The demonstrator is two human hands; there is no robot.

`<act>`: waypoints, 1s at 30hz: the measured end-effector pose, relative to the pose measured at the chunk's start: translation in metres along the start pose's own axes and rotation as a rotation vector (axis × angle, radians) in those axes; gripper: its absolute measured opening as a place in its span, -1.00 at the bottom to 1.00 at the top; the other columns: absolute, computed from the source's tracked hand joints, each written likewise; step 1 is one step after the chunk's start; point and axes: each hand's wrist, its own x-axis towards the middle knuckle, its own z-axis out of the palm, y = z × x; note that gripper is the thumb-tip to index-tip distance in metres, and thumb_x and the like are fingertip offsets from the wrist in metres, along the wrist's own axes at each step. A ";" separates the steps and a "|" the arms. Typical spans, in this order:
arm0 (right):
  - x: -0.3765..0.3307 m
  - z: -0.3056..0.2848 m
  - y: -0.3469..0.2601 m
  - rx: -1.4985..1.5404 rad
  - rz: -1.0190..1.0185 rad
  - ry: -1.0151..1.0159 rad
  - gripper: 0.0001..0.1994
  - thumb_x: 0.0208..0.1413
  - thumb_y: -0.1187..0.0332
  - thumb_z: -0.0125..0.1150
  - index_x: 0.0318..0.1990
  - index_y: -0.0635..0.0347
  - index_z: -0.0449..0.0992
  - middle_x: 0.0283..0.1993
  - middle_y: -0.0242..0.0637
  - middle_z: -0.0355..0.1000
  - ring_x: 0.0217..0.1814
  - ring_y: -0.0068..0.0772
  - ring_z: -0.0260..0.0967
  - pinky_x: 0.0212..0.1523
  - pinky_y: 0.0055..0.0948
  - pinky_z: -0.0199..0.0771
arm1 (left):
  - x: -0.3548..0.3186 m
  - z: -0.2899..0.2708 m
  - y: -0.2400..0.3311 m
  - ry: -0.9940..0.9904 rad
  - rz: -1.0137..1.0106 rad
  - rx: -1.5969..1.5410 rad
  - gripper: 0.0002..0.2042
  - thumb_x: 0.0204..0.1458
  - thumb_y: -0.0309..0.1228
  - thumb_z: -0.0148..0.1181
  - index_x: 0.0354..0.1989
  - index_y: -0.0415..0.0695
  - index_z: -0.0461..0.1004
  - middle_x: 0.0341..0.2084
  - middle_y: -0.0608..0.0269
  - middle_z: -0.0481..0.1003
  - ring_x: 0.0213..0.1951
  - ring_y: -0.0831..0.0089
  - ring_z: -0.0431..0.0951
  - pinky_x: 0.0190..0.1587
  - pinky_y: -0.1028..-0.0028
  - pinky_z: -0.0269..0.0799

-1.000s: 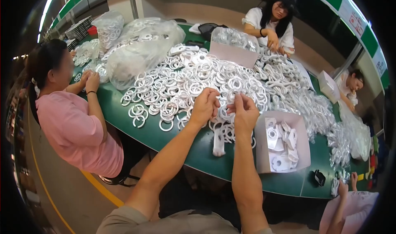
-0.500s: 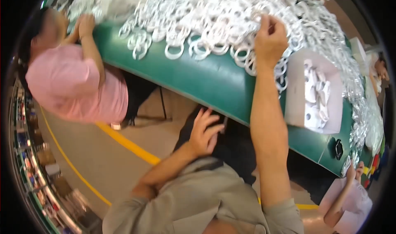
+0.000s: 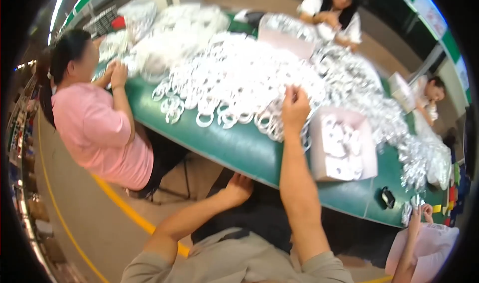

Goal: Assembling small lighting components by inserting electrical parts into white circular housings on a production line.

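Note:
A wide heap of white rings (image 3: 234, 73) lies on the green table. My right hand (image 3: 296, 106) is over the near right side of the heap, its fingers drawn together in a pinch. Whatever they hold, if anything, is too small and bright to make out. Just right of that hand stands an open whitish box (image 3: 318, 155) with several white curved pieces (image 3: 344, 145) inside. My left hand (image 3: 238, 187) is low at the near table edge, over my dark trousers, its fingers too unclear to read.
Silvery wrapped pieces (image 3: 366, 96) and clear plastic bags (image 3: 433, 158) cover the table's right side. A black band-like object (image 3: 387, 197) lies near its front right edge. A person in pink (image 3: 102, 128) works at the left; other people sit at the far side and right.
The view has tilted up, showing more of the far side. My left hand, earlier spread in front of the table edge, is now lower and drawn together. My right hand stays over the rings.

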 end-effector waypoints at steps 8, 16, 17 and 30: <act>0.007 0.002 0.002 0.208 0.107 -0.041 -0.79 0.10 0.31 0.21 -0.31 0.32 0.53 -0.47 -0.20 0.45 -0.52 -0.37 0.36 -0.47 -0.41 0.35 | -0.017 -0.085 -0.053 -0.664 -0.356 -0.493 -0.78 0.11 -0.37 -0.07 -0.23 -0.20 0.46 -0.26 -0.28 0.46 -0.28 -0.12 0.53 -0.24 0.05 0.47; 0.009 0.007 -0.016 0.340 0.191 -0.089 -0.81 0.12 0.32 0.22 -0.32 0.30 0.52 -0.55 -0.37 0.42 -0.59 -0.64 0.30 -0.55 -0.57 0.29 | -0.012 -0.164 -0.047 0.412 -1.017 -1.155 -0.77 -0.03 -0.57 0.10 -0.15 -0.25 0.39 -0.25 0.10 0.46 -0.29 0.32 0.53 -0.13 0.39 0.45; 0.011 0.004 -0.026 0.423 0.265 -0.128 -0.82 0.13 0.33 0.21 -0.32 0.30 0.52 -0.56 -0.39 0.41 -0.62 -0.66 0.29 -0.59 -0.59 0.26 | 0.009 -0.162 -0.059 0.531 -0.906 -0.918 -0.77 -0.05 -0.54 0.13 -0.18 -0.25 0.39 -0.27 0.20 0.45 -0.24 0.46 0.47 -0.13 0.45 0.41; 0.019 -0.018 -0.014 0.228 0.191 -0.231 -0.78 -0.06 0.44 0.36 -0.21 0.26 0.61 -0.43 -0.31 0.38 -0.51 -0.55 0.35 -0.49 -0.56 0.35 | 0.217 -0.066 -0.136 0.415 -0.612 -1.880 -0.66 0.10 -0.54 0.08 0.08 -0.29 0.32 -0.18 0.22 0.46 -0.17 0.54 0.45 -0.14 0.55 0.41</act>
